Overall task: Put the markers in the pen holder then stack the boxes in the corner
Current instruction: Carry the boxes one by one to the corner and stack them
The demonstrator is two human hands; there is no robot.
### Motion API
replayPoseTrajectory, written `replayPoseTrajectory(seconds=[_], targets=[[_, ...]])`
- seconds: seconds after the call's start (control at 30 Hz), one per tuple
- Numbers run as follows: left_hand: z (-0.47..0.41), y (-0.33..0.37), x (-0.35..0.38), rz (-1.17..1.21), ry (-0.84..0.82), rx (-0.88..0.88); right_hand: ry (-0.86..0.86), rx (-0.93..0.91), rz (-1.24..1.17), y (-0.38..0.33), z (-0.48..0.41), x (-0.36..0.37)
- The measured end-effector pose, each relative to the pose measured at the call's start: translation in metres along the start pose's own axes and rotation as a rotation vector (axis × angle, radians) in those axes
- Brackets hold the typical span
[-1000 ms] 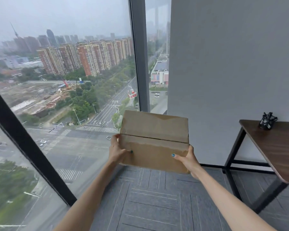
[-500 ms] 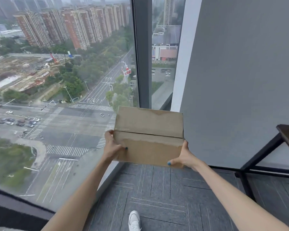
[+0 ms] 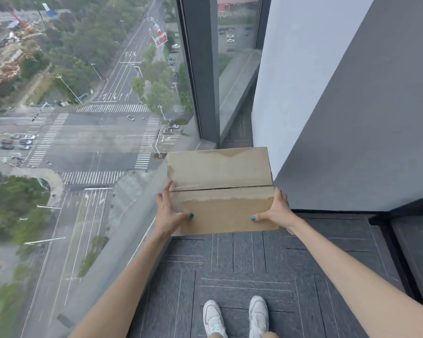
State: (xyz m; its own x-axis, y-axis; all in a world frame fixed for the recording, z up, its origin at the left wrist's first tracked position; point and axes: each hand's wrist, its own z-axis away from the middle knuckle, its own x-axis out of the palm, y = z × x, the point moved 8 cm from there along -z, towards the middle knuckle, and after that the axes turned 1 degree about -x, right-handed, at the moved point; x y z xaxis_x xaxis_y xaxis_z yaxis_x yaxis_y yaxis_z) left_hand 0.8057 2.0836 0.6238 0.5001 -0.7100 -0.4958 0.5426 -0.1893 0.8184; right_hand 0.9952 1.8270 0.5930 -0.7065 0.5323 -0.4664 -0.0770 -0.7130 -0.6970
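Head view: stacking step, judging by the load. Cardboard box is carried in both hands, off the floor, just short of the corner where the window glass meets the grey wall. Left hand clamps the left end and right hand the right end, each with its thumb laid across the near face. Fingers behind or under the box are hidden.

Markers and pen holder are not in view. No other box shows in the corner, so this one probably goes down first.

Next move, my read: lower it flat onto the carpet tiles, push it square into the corner, then let go.

Materials:
- Box: plain brown corrugated card, rectangular, flaps closed along a centre seam, surface paper torn and scuffed.
- Carpet: dark grey ribbed tiles, should grip well.
- Glass is smooth, wall matt.

White shoes are planted behind the drop spot.
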Motion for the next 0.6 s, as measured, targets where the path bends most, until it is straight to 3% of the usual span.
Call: replayPoseTrajectory(seconds=[0.43, 0.6], targets=[[-0.187, -0.265, 0.209, -0.094, -0.009, -0.024, -0.034, 0.002, -0.053, 0.216, -0.288, 0.118], [-0.231, -0.354, 0.27, -0.077, -0.003, -0.061, -0.026, -0.057, 0.08, 0.262, -0.371, 0.153]])
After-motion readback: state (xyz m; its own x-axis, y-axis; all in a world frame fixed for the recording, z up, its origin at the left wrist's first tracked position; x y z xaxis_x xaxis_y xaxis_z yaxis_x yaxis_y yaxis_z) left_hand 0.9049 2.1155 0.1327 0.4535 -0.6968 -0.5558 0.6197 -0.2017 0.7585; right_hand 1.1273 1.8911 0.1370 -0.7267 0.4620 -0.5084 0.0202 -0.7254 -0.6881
